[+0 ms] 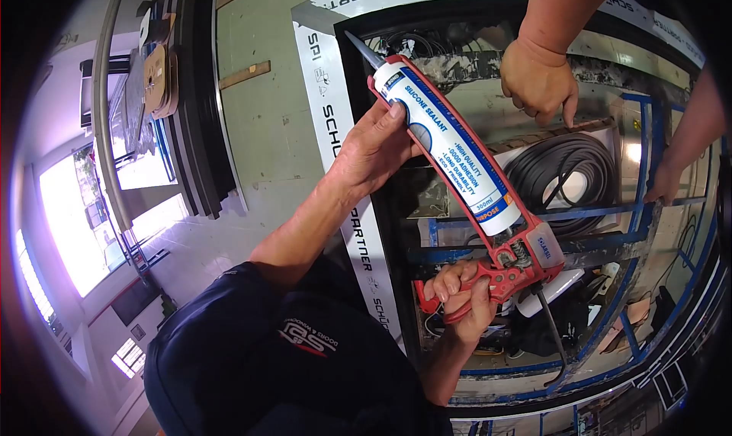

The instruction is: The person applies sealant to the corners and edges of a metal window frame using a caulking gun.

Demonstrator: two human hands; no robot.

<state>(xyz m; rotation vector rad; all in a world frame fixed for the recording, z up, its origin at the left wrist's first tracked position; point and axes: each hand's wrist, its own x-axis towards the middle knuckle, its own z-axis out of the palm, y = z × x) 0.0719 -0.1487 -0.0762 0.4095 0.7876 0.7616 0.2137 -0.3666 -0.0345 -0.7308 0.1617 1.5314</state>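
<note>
A red caulking gun (pixel 526 264) lies slanted across the middle of the view, loaded with a white and blue silicone sealant cartridge (pixel 450 150). Its grey nozzle (pixel 364 51) points to the upper left. My left hand (pixel 381 142) is wrapped around the front end of the gun and cartridge, thumb on top. Around the handle and trigger, the fingers of my right hand (pixel 463 297) are closed. A thin metal rod (pixel 550 329) sticks out behind the gun. Below it is a dark frame (pixel 393 283) with white printed protective film (pixel 335 131).
Another person's hand (pixel 541 81) reaches in from the top with a finger pointing down; a second hand (pixel 671 177) is at the right. Inside the frame lie a coil of black rubber strip (pixel 560 177) and blue metal bars (pixel 640 161). Long dark profiles (pixel 200 93) stand at left.
</note>
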